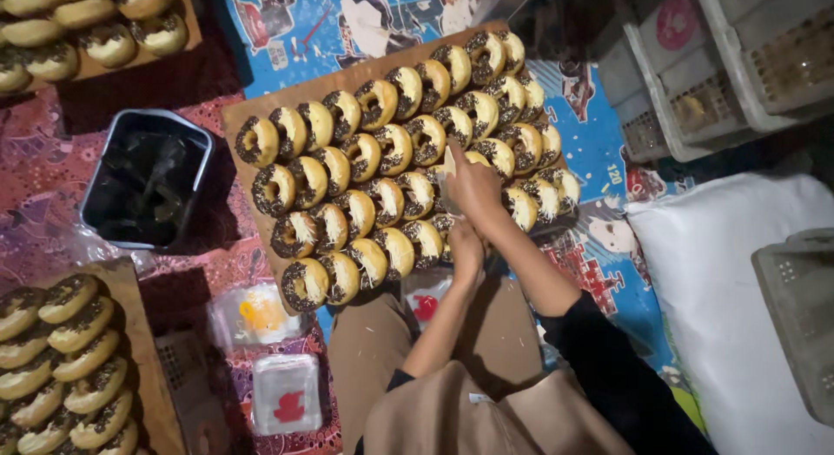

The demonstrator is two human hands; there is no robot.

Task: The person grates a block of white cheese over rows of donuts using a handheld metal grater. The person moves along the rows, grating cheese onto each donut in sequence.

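black tub [146,179] left of doughnuts [382,151]

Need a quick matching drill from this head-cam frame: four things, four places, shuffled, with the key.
Things:
1. black tub
2. white pillow
3. right hand
4. stack of clear bags

Places:
A. on the floor mat, bottom centre-left
B. left of the middle doughnut board
C. far right, beside the grey crate
D. over the doughnuts on the middle board

Pairs: 1-B, 2-C, 3-D, 4-A
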